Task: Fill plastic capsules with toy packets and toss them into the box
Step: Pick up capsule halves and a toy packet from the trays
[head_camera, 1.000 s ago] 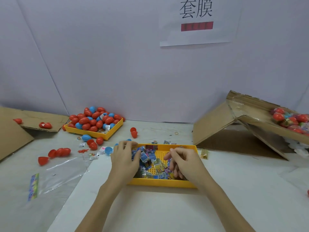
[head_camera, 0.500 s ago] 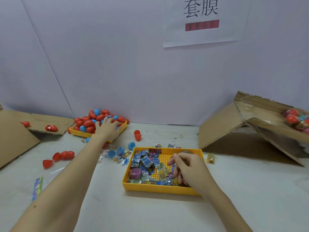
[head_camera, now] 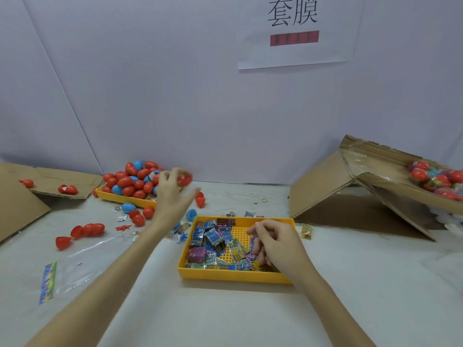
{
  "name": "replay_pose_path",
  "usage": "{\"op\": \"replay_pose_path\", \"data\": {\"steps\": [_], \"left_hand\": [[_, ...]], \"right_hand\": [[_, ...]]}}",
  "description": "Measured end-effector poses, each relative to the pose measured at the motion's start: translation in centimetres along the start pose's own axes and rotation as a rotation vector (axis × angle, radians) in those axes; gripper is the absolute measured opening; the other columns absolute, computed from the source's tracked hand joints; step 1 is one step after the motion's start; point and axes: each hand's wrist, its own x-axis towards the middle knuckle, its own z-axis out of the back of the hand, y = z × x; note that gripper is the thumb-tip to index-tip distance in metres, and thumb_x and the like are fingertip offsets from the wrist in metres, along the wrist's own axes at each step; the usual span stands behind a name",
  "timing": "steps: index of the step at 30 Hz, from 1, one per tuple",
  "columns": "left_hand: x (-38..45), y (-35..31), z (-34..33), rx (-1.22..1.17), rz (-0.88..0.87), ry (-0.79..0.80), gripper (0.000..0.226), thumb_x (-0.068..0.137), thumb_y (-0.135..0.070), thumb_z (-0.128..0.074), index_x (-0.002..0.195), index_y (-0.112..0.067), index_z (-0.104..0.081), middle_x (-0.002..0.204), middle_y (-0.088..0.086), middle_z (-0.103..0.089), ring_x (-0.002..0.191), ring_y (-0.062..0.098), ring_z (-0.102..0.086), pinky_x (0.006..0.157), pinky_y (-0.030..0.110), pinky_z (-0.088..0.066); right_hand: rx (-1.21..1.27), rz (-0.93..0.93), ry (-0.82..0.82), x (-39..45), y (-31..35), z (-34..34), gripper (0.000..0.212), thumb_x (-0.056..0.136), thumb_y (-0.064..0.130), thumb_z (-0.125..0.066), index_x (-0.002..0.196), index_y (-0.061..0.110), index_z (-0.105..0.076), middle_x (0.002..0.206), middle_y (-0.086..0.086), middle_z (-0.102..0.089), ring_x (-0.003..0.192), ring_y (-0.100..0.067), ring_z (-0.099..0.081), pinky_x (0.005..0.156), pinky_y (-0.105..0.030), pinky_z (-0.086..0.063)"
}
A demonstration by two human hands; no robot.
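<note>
A person's left hand (head_camera: 172, 194), motion-blurred, curls its fingers around a red plastic egg-shaped capsule (head_camera: 185, 179) above the yellow tray of red and blue capsules (head_camera: 120, 198) at the table's far left. The right hand (head_camera: 276, 242) reaches into the near yellow tray of wrapped toy packets (head_camera: 233, 275), fingers curled down among them; whether they pinch one cannot be told. The tilted cardboard box (head_camera: 325, 181) sits at the far right edge.
</note>
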Motion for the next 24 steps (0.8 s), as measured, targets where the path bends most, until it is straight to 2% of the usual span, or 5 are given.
{"op": "replay_pose_path", "data": {"steps": [4, 7, 11, 18, 24], "left_hand": [[-6.3, -5.7, -1.2, -0.325, -0.029, 0.142, 0.028, 0.086, -0.017, -0.082, 0.095, -0.023, -0.055, 0.094, -0.004, -0.069, 0.085, 0.007, -0.068, 0.075, 0.020, -0.055], [-9.2, -7.9, -2.4, -0.464, 0.035, 0.311, 0.025, 0.092, -0.024, -0.075, 0.106, -0.026, -0.055, 0.095, -0.005, -0.074, 0.089, 0.010, -0.073, 0.077, 0.027, -0.060], [-10.1, -8.3, -2.9, -0.569, 0.104, 0.339, 0.015, 0.100, -0.023, -0.065, 0.113, -0.022, -0.060, 0.098, -0.006, -0.077, 0.094, 0.008, -0.074, 0.080, 0.024, -0.058], [-10.4, -7.7, -2.1, -0.695, 0.244, 0.395, 0.018, 0.101, -0.026, -0.060, 0.113, -0.013, -0.057, 0.094, -0.003, -0.079, 0.091, 0.007, -0.075, 0.071, 0.013, -0.054], [-10.3, -7.6, -2.2, -0.698, 0.224, 0.416, 0.030, 0.090, -0.034, -0.071, 0.109, -0.012, -0.061, 0.096, -0.003, -0.078, 0.087, 0.006, -0.074, 0.071, 0.014, -0.054]], "right_hand": [[-0.070, 0.062, -0.086, -0.3, -0.1, -0.3, 0.015, 0.105, 0.015, -0.056, 0.117, 0.021, -0.063, 0.072, -0.003, -0.070, 0.049, -0.014, -0.064, 0.045, -0.022, -0.049], [-0.176, 0.202, -0.164, -0.9, -0.2, -0.3, 0.042, 0.098, 0.015, -0.068, 0.133, 0.032, -0.054, 0.083, 0.006, -0.065, 0.062, -0.012, -0.068, 0.060, -0.029, -0.057], [-0.457, 0.403, -0.200, -1.5, 0.0, -1.1, 0.067, 0.088, 0.024, -0.079, 0.148, 0.031, -0.049, 0.105, 0.015, -0.052, 0.089, -0.004, -0.059, 0.082, -0.030, -0.055], [-0.671, 0.456, -0.226, -1.8, 1.0, -1.5, 0.054, 0.087, 0.044, -0.078, 0.133, 0.022, -0.063, 0.114, 0.004, -0.058, 0.104, -0.016, -0.061, 0.087, -0.040, -0.056], [-0.606, 0.459, -0.206, -1.7, 1.2, -1.1, 0.030, 0.089, 0.030, -0.079, 0.108, 0.015, -0.062, 0.103, 0.006, -0.054, 0.091, -0.011, -0.052, 0.080, -0.033, -0.052]]}}
